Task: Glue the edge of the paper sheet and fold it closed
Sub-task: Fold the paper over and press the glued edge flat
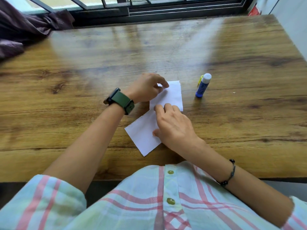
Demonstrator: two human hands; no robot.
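I am watching one white paper sheet [146, 130] lying on the wooden counter [66, 100], a little toward the near edge and roughly midway between the left and right edges. Its long axis is running diagonally, from the near-left up toward the far-right, and the far end is looking folded or lifted over itself. I am reading no writing on the sheet.

The left hand [146, 87], with a dark green watch [120, 102] on its wrist, is sitting at the sheet's far end, fingers curled, and it is pinching the paper's upper edge between thumb and fingertips. The right hand [172, 127] is lying over the middle of the sheet, fingers bent and fingertips pressing down on the paper; I am seeing nothing gripped in it. A thin beaded bracelet [230, 173] is circling that forearm.

One glue stick [203, 86] is standing just right of the sheet, apart from it, blue-bodied with a white cap; something yellow is showing behind its top, and I cannot tell what it is. Its label is too blurred for me to read any brand.

I am counting two hands, one sheet, one glue stick. A dark cloth [25, 30] is bunching at the counter's far-left corner, beneath a barred window [149, 5]. A plaid shirt [149, 205] with two buttons is filling the near edge.
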